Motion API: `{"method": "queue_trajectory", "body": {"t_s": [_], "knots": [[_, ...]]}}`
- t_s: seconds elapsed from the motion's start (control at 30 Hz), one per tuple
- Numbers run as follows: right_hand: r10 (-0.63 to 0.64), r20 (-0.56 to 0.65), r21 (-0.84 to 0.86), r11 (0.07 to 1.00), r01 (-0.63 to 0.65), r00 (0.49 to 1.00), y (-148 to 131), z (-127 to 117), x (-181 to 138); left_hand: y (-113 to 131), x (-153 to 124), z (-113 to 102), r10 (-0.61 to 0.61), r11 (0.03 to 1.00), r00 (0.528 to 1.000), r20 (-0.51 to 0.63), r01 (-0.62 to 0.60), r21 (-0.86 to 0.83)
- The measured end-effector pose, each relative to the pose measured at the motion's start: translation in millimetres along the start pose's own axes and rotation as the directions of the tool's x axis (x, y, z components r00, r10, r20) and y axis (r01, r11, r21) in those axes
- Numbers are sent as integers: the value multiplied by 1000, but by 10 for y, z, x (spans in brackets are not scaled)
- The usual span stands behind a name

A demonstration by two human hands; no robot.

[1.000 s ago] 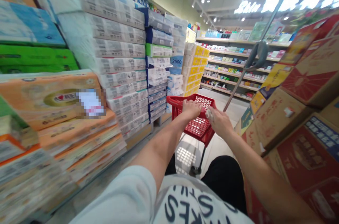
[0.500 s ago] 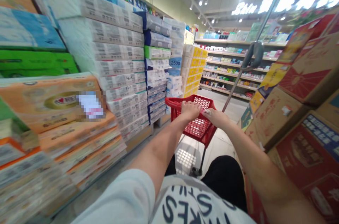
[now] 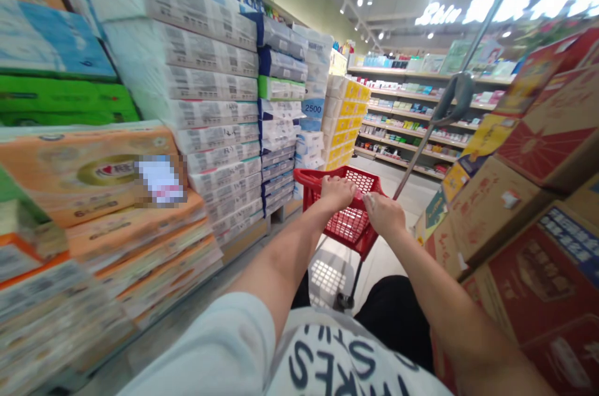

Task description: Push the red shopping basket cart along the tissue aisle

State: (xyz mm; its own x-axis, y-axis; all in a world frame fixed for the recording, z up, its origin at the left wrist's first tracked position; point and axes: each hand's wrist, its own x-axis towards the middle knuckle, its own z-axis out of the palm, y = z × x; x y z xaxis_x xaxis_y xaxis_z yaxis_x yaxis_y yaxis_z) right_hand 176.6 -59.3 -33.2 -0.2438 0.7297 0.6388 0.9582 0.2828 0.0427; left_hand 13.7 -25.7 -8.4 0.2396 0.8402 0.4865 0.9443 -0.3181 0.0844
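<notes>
A red plastic shopping cart (image 3: 344,224) with a mesh basket stands just in front of me. My left hand (image 3: 337,191) is closed over the middle of its handle bar, back of the hand upward. To its right, my right hand (image 3: 384,212) grips the same bar near the right end, thumb side toward the left hand. The fingertips of the right hand are partly hidden. Close beyond the right hand, a thin metal pole (image 3: 414,162) with a grey loop-shaped piece (image 3: 453,100) slants up to the right; its lower end is hidden behind the cart and hand.
Tall stacks of wrapped tissue packs (image 3: 210,84) line the left side, with orange packs (image 3: 126,178) nearest. Cardboard cartons (image 3: 496,209) are piled close on the right. Product shelves (image 3: 412,112) run across the far end of the pale floor aisle.
My right hand has shifted slightly right and down along the handle and now shows more of its back. The left hand stays on the bar. The surroundings have moved only slightly in view.
</notes>
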Motion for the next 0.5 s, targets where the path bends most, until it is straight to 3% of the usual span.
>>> {"method": "queue_trajectory", "body": {"t_s": [0.17, 0.23, 0.37, 0.43, 0.5], "knots": [[-183, -152, -51, 983, 177, 971, -25, 95, -191, -14, 12, -35, 6, 1000, 1000, 28, -6, 1], [-159, -157, -51, 987, 153, 975, -35, 89, -181, -18, 17, -40, 15, 1000, 999, 36, -15, 8], [20, -73, -45, 999, -23, 997, -49, 34, -44, -18, 11, -27, 23, 1000, 999, 36, -23, 14], [-6, -78, -60, 998, 1, 997, -44, 44, -49, -21, 3, -11, 24, 1000, 999, 25, -24, 14], [-112, -127, -77, 992, 103, 986, -32, 80, -112, -27, -2, 7, 22, 1000, 1000, 6, -22, 13]]}}
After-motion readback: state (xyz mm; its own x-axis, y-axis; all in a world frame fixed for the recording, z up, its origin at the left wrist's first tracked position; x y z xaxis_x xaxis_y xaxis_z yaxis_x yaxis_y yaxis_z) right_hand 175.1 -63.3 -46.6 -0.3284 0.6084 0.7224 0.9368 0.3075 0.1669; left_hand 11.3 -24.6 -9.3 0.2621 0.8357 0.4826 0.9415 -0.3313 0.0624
